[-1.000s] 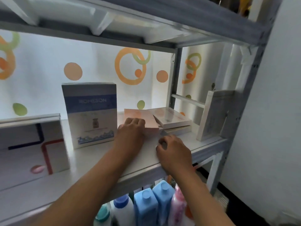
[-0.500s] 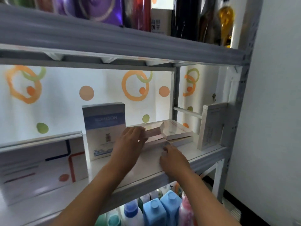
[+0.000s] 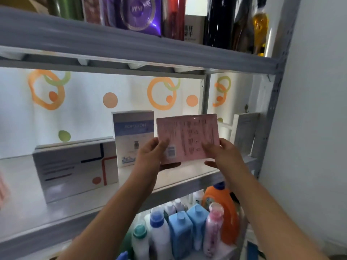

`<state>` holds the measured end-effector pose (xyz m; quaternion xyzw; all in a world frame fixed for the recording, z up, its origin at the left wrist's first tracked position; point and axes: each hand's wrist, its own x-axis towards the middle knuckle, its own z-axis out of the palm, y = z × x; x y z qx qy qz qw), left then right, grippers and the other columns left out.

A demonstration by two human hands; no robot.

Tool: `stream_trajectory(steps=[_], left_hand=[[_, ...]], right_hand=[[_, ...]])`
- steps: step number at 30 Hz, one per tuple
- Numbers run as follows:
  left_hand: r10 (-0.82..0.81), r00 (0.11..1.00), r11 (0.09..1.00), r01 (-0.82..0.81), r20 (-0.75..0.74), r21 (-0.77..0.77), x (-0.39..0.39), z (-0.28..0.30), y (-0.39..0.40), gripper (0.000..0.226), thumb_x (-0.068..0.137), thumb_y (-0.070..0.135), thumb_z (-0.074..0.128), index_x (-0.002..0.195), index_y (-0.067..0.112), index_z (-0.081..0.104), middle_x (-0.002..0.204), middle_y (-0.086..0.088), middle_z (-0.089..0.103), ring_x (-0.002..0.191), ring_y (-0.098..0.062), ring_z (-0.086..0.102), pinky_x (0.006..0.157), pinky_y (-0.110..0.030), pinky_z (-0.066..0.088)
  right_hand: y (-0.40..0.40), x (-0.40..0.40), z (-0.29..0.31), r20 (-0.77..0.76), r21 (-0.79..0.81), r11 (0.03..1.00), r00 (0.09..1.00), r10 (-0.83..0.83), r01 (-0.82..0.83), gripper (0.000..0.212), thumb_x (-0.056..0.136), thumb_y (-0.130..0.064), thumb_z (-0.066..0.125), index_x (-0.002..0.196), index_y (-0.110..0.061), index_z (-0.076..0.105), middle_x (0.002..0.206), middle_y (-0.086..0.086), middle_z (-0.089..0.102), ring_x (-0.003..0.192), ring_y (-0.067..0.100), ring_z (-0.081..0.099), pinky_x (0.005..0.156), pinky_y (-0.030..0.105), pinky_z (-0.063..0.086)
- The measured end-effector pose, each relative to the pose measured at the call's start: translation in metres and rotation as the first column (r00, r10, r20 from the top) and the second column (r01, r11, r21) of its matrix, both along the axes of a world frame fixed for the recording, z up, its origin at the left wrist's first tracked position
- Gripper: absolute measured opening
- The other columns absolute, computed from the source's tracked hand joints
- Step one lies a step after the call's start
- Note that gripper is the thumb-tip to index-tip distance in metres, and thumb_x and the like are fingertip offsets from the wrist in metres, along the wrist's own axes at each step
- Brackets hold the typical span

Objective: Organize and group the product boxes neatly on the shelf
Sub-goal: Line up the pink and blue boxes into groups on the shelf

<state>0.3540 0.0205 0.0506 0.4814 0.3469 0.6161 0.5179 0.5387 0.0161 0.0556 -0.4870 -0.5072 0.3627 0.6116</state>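
Pink box now lifted upright at frame centre, printed back facing the camera; a second ago it was lying flat on the shelf. Left hand and right hand each gripping a lower corner. Blue-banded box standing just behind-left. Likely being regrouped beside it.

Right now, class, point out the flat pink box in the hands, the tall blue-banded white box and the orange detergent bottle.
pink box [image 3: 189, 136], head view, printed back face.
blue-banded white box [image 3: 132, 128], head view, blue band.
orange detergent bottle [image 3: 226, 207], head view, body.
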Motion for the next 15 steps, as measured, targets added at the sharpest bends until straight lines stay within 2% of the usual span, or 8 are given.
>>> stream_trajectory(steps=[4,7,11,15], left_hand=[[-0.043,0.999,0.999,0.043,0.021,-0.016,-0.012,-0.007,-0.014,0.021,0.095,0.026,0.055,0.105,0.011,0.065,0.095,-0.012,0.073,0.086,-0.027,0.072,0.065,-0.041,0.061],[-0.122,0.991,0.992,0.119,-0.062,-0.044,-0.024,-0.014,-0.026,0.020,0.094,0.025,0.056,0.107,0.011,0.064,0.091,-0.010,0.074,0.084,-0.026,0.073,0.060,-0.037,0.060],[-0.117,0.944,0.993,0.115,-0.308,-0.024,-0.030,-0.023,-0.040,0.023,0.091,0.024,0.063,0.107,0.009,0.066,0.087,-0.009,0.075,0.074,-0.022,0.072,0.063,-0.033,0.060],[-0.115,0.926,0.993,0.098,-0.359,-0.067,-0.021,-0.036,-0.047,0.022,0.088,0.022,0.067,0.105,0.008,0.066,0.087,-0.008,0.076,0.076,-0.024,0.073,0.068,-0.034,0.061]], right_hand=[[-0.017,-0.001,-0.001,0.013,-0.012,1.000,1.000,0.007,-0.007,0.019,0.090,-0.021,0.067,0.109,-0.020,0.066,0.102,0.004,0.073,0.092,0.019,0.071,0.073,0.034,0.062],[-0.025,0.000,-0.001,-0.037,-0.005,1.000,0.999,0.009,-0.009,0.019,0.089,-0.017,0.068,0.109,-0.017,0.067,0.101,0.007,0.074,0.090,0.021,0.072,0.069,0.030,0.061],[-0.036,-0.001,0.005,0.127,0.051,0.998,0.990,-0.053,0.046,0.023,0.091,-0.022,0.067,0.113,-0.022,0.062,0.098,-0.001,0.073,0.083,0.013,0.071,0.055,0.018,0.054],[-0.046,0.000,0.011,0.225,0.119,0.991,0.970,-0.095,0.069,0.027,0.088,-0.018,0.069,0.113,-0.024,0.062,0.097,-0.006,0.070,0.080,0.011,0.069,0.054,0.014,0.051]])
